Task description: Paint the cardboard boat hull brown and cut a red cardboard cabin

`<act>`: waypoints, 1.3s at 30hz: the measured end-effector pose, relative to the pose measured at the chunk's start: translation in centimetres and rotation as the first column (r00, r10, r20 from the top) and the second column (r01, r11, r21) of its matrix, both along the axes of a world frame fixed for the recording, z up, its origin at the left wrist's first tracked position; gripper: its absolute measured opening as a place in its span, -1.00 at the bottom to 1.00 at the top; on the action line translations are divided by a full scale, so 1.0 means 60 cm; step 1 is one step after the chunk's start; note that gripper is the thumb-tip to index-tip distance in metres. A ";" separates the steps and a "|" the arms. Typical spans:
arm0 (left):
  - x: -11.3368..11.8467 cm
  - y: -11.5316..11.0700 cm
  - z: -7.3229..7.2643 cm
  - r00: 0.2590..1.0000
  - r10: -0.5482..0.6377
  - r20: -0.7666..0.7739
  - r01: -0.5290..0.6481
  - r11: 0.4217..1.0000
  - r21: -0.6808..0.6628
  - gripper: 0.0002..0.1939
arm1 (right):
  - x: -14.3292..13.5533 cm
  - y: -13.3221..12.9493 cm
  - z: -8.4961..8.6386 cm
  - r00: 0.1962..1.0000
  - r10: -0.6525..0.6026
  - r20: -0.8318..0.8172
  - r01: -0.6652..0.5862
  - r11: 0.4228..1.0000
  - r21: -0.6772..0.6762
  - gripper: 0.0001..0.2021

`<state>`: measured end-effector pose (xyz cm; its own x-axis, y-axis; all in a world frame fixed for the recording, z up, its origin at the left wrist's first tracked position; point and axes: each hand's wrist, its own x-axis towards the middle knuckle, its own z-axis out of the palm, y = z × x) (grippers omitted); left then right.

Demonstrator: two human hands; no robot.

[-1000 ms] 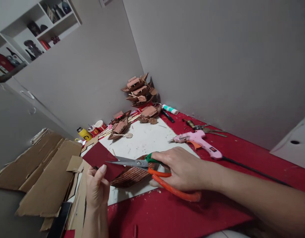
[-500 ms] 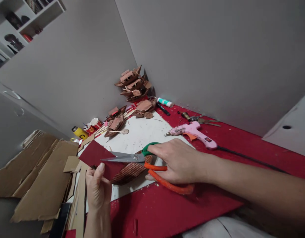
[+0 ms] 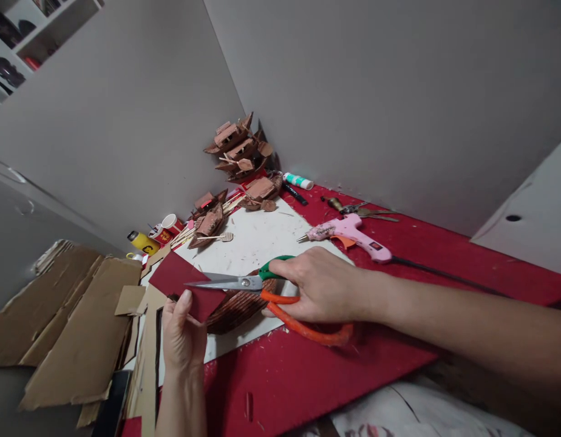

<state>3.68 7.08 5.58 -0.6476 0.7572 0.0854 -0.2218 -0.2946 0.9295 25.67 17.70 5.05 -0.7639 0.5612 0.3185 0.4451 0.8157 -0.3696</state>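
Observation:
My left hand (image 3: 184, 331) pinches a dark red piece of card (image 3: 173, 273) by its lower edge. In my right hand (image 3: 314, 285) is a pair of scissors (image 3: 245, 283) with one green and one orange handle. The blades point left and overlap the card; they look nearly closed. Behind and beneath the scissors lies a brown ribbed boat hull (image 3: 239, 309), partly covered by the card and my right hand. It rests on a white sheet (image 3: 257, 237) over the red tabletop (image 3: 280, 382).
Stacked cardboard (image 3: 75, 328) fills the left side. A pink glue gun (image 3: 353, 233) with a black cord lies beyond my right hand. Several small model boats (image 3: 235, 145) stand in the back corner. A yellow bottle (image 3: 142, 241) and a red cup (image 3: 170, 223) stand at the back left.
The scissor blades have closed together across the card. The whole view has shifted slightly, and my left hand still holds the card.

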 end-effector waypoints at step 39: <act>-0.089 -0.038 0.061 0.737 -0.447 -0.507 0.213 0.866 -0.453 -0.74 | 0.007 0.003 0.005 0.991 0.087 0.104 -0.090 0.996 0.028 -0.65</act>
<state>-1.64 4.77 9.26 -0.2617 0.9640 0.0476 0.3696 0.0545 0.9276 26.11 17.85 5.37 -0.8395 0.4806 0.2534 0.4048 0.8643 -0.2984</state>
